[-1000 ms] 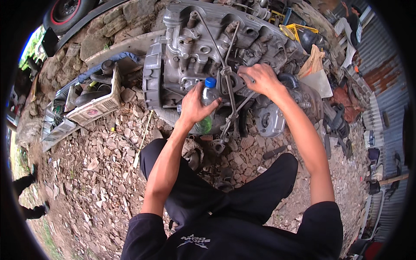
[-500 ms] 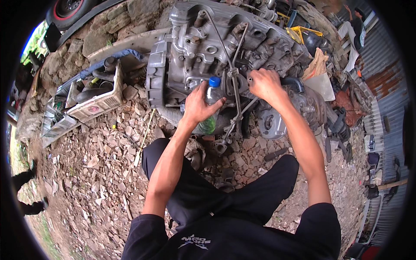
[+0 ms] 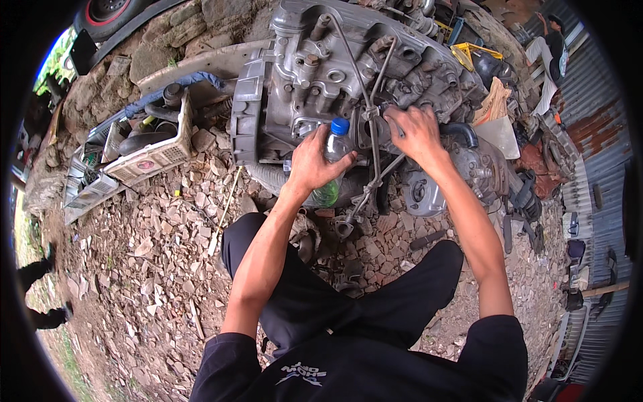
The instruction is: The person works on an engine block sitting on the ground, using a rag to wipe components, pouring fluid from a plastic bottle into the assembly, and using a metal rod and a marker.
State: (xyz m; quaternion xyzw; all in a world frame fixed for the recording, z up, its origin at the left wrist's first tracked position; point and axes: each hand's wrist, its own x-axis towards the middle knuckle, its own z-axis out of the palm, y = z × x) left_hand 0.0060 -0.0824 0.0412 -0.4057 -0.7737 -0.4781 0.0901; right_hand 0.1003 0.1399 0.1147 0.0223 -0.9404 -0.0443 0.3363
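My left hand [image 3: 315,157] is wrapped round a clear plastic bottle [image 3: 333,187] with a blue cap [image 3: 339,126] and green liquid low inside, held against the front of a grey metal engine [image 3: 301,80]. My right hand [image 3: 412,130] is closed on a small grey metal piece [image 3: 395,127], too small to identify, just right of the bent metal pipes [image 3: 370,117] running down the engine's face. A grey housing with a black hose [image 3: 422,191] lies below my right hand.
Left are plastic crates [image 3: 147,157] of parts, a stone wall [image 3: 144,57] and a tire [image 3: 107,17]. A person [image 3: 552,47] is at upper right beside corrugated metal [image 3: 589,107]; someone's dark-clad legs [image 3: 37,275] show far left. Broken rubble [image 3: 161,268] covers the ground.
The engine and both my hands appear slightly further right in the picture. My right hand has turned and shifted a little at the metal piece; my left still grips the bottle.
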